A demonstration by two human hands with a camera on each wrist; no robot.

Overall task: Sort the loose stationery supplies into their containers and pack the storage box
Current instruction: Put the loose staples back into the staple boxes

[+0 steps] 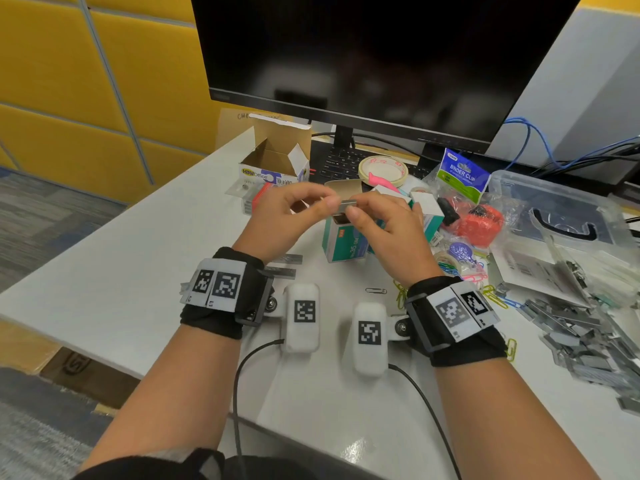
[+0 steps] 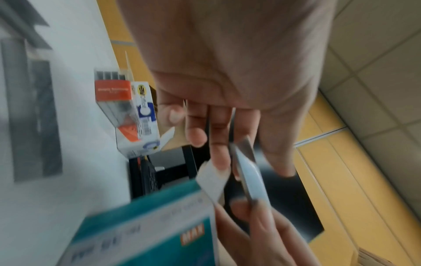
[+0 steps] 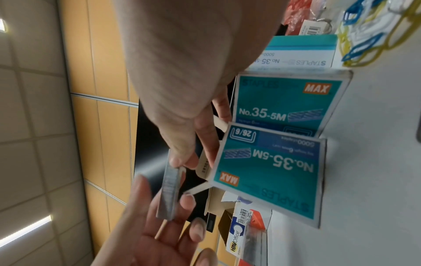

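A short silver strip of staples [image 1: 346,203] is held level above the desk, pinched at its two ends by both hands. My left hand [image 1: 329,200] grips the left end between thumb and fingers, and my right hand [image 1: 356,208] grips the right end. Directly beneath stands an open teal MAX staple box [image 1: 344,242]. The left wrist view shows the staple strip [image 2: 250,172] between my fingertips, over the teal box [image 2: 148,230]. In the right wrist view the strip [image 3: 169,190] is left of two teal MAX boxes [image 3: 268,172], [image 3: 287,100].
A heap of loose staple strips [image 1: 581,334] lies at the right, by a clear plastic storage box [image 1: 561,216]. Two strips [image 1: 284,266] lie near my left wrist. An open HBW Office box [image 1: 273,161], tape roll [image 1: 382,169], binder clip bag [image 1: 462,174], coloured paper clips [image 1: 464,271] and monitor [image 1: 363,57] stand behind.
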